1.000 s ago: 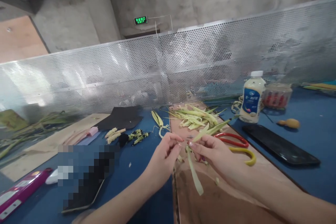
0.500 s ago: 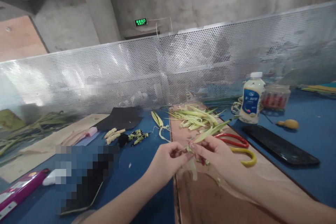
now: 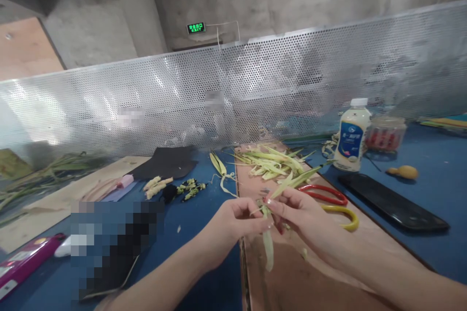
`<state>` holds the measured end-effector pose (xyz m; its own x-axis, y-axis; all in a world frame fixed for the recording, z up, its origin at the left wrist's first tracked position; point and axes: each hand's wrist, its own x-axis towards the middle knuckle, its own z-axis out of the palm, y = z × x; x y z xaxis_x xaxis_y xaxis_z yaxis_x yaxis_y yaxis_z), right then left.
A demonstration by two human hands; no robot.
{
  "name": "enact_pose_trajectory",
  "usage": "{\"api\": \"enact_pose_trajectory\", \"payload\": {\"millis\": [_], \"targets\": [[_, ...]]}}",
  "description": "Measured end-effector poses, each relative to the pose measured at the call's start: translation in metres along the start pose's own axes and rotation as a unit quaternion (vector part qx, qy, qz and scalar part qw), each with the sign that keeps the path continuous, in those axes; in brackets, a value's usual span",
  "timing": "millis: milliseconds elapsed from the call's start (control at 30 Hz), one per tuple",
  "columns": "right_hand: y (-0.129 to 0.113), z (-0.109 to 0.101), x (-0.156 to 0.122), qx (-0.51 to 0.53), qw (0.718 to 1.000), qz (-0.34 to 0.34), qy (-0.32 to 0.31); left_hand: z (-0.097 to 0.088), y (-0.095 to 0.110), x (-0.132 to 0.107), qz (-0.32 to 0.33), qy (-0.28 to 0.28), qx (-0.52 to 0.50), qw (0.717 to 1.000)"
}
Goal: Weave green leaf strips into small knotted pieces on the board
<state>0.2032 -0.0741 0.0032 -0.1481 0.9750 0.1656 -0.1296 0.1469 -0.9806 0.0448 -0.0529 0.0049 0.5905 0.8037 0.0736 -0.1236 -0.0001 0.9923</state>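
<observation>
My left hand (image 3: 239, 221) is closed, thumb and fingers pinching a pale green leaf strip (image 3: 268, 250) whose loose end hangs down below the fingertips. My right hand (image 3: 301, 211) grips the same piece close by, thumb pressed against the fingers. A longer green blade (image 3: 286, 184) rises from between the right fingers toward the back. The exact folds or knot where the fingertips meet are hidden. Beside my right hand lie a red handle loop (image 3: 345, 199) and a yellow handle loop (image 3: 353, 221), which look like scissors handles.
Behind my hands a heap of leaf strips (image 3: 270, 161) lies on the brown board (image 3: 292, 277). To the right are a black phone (image 3: 394, 202), a milk bottle (image 3: 352, 136) and a small gourd (image 3: 406, 172). Leftward lie small woven pieces (image 3: 191, 188) and a purple box (image 3: 29, 262).
The leaf strip's loose end hangs longer and straighter below my fingers. My left thumb has shifted slightly right, toward the right hand.
</observation>
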Motion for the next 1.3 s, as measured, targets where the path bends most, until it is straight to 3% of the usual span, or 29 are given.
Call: {"api": "enact_pose_trajectory", "payload": {"millis": [200, 500, 833, 1033, 1300], "targets": [[-0.004, -0.001, -0.001, 0.046, 0.998, 0.003, -0.053, 0.006, 0.000, -0.003, 0.023, -0.057, -0.103, 0.993], [0.004, -0.005, -0.002, 0.048, 0.997, 0.003, -0.062, 0.005, 0.001, -0.003, -0.013, -0.054, -0.149, 0.987], [-0.001, -0.006, 0.000, -0.036, 0.999, -0.006, -0.019, 0.005, 0.001, -0.001, -0.011, 0.000, -0.039, 0.999], [0.004, -0.007, 0.000, -0.037, 0.999, -0.003, -0.027, 0.000, 0.004, 0.001, -0.041, -0.020, 0.046, 0.998], [0.013, -0.009, 0.002, 0.002, 1.000, -0.003, -0.023, -0.004, 0.000, 0.003, -0.033, -0.013, 0.139, 0.990]]}}
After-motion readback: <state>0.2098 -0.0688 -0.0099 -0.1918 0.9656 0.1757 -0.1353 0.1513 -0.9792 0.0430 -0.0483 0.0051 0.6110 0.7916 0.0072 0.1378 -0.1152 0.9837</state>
